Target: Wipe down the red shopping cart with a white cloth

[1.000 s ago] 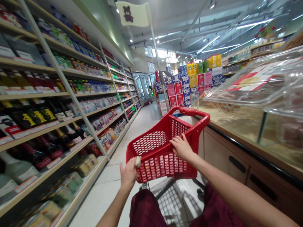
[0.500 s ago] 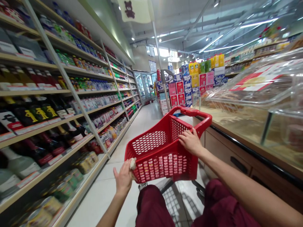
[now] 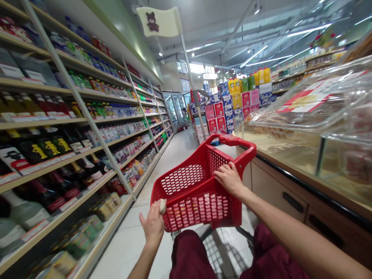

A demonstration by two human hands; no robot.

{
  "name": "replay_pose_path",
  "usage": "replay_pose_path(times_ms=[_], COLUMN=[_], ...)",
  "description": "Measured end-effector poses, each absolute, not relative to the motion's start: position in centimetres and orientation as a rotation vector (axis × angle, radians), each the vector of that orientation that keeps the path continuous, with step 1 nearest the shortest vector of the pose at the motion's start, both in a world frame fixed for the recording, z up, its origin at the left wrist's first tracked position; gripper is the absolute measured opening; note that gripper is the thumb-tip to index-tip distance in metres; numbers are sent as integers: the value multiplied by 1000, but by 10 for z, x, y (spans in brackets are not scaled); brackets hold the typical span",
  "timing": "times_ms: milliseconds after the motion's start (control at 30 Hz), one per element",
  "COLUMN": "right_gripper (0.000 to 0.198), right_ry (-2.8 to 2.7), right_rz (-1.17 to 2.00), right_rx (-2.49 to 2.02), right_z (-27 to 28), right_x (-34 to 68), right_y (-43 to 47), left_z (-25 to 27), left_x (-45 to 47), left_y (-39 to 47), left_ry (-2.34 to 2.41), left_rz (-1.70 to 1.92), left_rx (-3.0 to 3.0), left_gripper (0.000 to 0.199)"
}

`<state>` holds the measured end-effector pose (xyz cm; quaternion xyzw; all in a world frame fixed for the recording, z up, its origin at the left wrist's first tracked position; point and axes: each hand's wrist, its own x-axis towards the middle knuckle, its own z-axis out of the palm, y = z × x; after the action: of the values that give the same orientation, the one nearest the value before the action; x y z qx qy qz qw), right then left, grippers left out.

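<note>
A small red shopping cart (image 3: 197,209) with a perforated plastic basket stands turned at an angle in front of my knees. My left hand (image 3: 153,224) is at its near left corner, thumb held apart, fingers pressing a whitish crumpled wad (image 3: 162,206) against the plastic. I cannot make out what the wad is made of. Over the top rim, toward the handle (image 3: 240,142), my right hand (image 3: 229,179) is closed with its fingers curled inward. A pole (image 3: 188,66) with a cream bear flag (image 3: 159,22) rises beyond the cart.
Shelves of bottles and cans (image 3: 95,112) line the left side. To the right is a wooden counter (image 3: 279,190) with clear plastic covers (image 3: 308,97). Stacked drink boxes (image 3: 217,116) stand ahead, and glass-door coolers (image 3: 174,106) at the aisle's far end. Pale floor (image 3: 178,151) runs between.
The view has tilted up and shifted slightly, bringing the whole flag into sight. My left hand sits slightly lower at the cart's corner; my right hand keeps its hold on the rim.
</note>
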<state>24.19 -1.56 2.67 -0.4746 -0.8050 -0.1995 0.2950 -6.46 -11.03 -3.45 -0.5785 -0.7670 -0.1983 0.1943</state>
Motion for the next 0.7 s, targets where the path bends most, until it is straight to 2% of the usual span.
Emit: replay_pose_path(times_ms=[133,233,333,433,600,700], right_gripper=[19,22,30,29,30,36], right_ry=[-2162,-2189,-2162,-2165,-2172,-2186], right_rz=[-536,-541,-543,-533,-520,-538], right_rx=[-1272,-1263,-1318,-1371,-1369,-1337], right_z=[31,38,45,48,52,58], right_x=[240,253,267,267,261,272], right_y=[-15,-10,-4,-3,-7,-7], left_z=[-30,-32,-36,-32,-14,-14], left_x=[-16,-15,-47,-51,20,21], left_y=[-86,-86,-98,-98,-73,-74], left_ry=[-1933,-1808,-1960,-2134,-1957,-1916], left_rz=[-620,-631,-665,-702,-723,-717], left_rx=[-1847,-1927,-1748,-1612,-1992,-2007], left_gripper=[48,51,49,46,47,48])
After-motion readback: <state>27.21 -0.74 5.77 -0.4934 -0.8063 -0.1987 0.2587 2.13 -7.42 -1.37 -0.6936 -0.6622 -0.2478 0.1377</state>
